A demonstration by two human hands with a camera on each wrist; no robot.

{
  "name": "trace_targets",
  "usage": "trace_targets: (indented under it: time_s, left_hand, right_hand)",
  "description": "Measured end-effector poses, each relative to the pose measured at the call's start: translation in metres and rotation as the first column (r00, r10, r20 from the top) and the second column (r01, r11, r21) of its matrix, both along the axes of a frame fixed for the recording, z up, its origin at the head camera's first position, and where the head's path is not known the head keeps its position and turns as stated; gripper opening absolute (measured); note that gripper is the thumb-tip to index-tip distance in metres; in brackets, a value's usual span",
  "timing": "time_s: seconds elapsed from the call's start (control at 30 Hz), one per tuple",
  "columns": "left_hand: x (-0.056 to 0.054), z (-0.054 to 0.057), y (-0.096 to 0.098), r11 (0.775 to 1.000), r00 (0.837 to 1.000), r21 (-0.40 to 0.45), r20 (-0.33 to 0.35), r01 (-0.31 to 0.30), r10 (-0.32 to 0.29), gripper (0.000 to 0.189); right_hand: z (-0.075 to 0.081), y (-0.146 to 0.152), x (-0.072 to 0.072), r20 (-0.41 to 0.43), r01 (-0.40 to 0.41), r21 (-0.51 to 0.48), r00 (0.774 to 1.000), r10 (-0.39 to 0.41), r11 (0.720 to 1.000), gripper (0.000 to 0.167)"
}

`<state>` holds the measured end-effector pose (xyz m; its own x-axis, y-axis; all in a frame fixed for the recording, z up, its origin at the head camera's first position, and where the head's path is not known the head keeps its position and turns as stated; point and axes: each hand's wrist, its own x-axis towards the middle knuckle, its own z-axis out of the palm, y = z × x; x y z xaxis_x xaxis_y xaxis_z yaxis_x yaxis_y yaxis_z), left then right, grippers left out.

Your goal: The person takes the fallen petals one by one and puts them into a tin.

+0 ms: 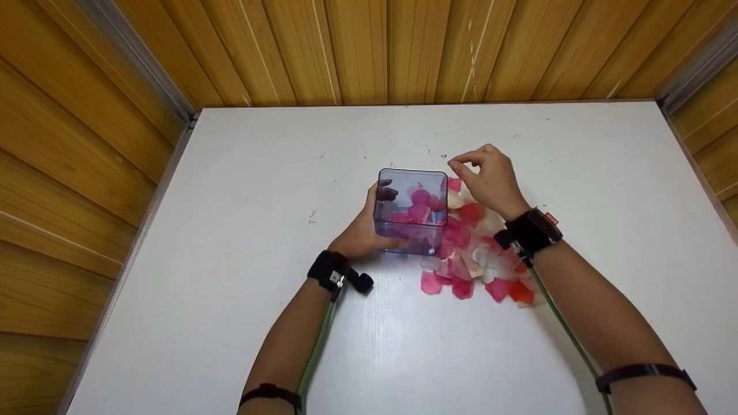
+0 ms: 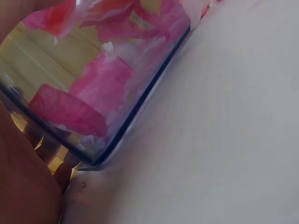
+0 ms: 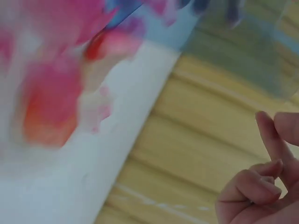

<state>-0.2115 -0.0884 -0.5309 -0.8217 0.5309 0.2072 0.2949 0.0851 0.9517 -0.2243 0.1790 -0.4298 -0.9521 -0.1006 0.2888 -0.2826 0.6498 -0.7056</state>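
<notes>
A clear bluish-purple plastic box (image 1: 410,237) stands in the middle of the table, with pink petals (image 1: 421,199) inside. My left hand (image 1: 369,227) grips it from the left side, thumb across the front and fingers behind. Through the wall in the left wrist view, several pink petals (image 2: 100,86) show near the base. Just right of the rim and above it, my right hand (image 1: 487,178) has thumb and index fingertip together, with nothing visible between them. Its other fingers (image 3: 250,191) are curled in the right wrist view.
Right of the box lies a loose pile of pink, white, red and orange artificial petals (image 1: 461,248), partly under the right forearm. The white table (image 1: 259,190) meets a yellow wood-panelled wall (image 1: 357,52) at the back.
</notes>
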Motion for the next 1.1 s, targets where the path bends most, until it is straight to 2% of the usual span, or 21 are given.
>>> trace_targets:
  time_s: [0.1,0.17,0.37,0.5,0.67,0.77,0.83,0.97,1.1]
  left_hand:
    - [0.0,0.0,0.001,1.0,1.0,-0.008,0.006,-0.002,0.002,0.125]
    - [0.0,-0.001,0.001,1.0,1.0,-0.019,0.011,0.0,0.0,0.124]
    - [0.001,-0.002,0.001,0.999,1.0,-0.033,0.003,-0.003,0.003,0.123]
    - [-0.001,-0.001,0.001,1.0,1.0,-0.013,0.007,0.002,-0.002,0.125]
    - [-0.001,-0.001,-0.001,1.0,1.0,-0.007,0.015,-0.001,0.001,0.123]
    - [-0.001,-0.002,-0.001,1.0,1.0,-0.011,0.017,-0.005,0.005,0.122]
    - [-0.001,-0.003,-0.001,1.0,1.0,-0.01,0.016,-0.005,0.006,0.122]
    - [0.0,-0.002,-0.002,1.0,1.0,-0.011,0.012,-0.008,0.008,0.123]
    - [0.0,0.001,-0.002,1.0,1.0,-0.018,-0.003,-0.002,0.002,0.124]
  right_hand:
    - [-0.011,0.013,-0.019,0.096,0.011,0.111,0.995,-0.022,0.994,0.024]
    - [-0.019,0.019,-0.028,0.156,0.014,0.176,0.987,-0.042,0.984,0.025]
    - [-0.038,0.024,-0.045,0.285,0.016,0.25,0.954,-0.09,0.968,0.026]
    - [-0.045,0.024,-0.05,0.351,-0.004,0.255,0.932,-0.089,0.967,0.025]
    - [-0.046,0.028,-0.047,0.368,-0.028,0.271,0.927,-0.077,0.962,0.023]
    - [-0.043,0.032,-0.044,0.351,-0.016,0.266,0.933,-0.081,0.964,0.024]
    - [-0.038,0.034,-0.041,0.316,0.003,0.245,0.945,-0.083,0.97,0.025]
    - [-0.018,0.034,-0.029,0.176,0.043,0.17,0.982,-0.073,0.985,0.026]
    - [0.004,0.027,-0.008,0.018,0.06,0.071,0.998,-0.061,0.996,0.022]
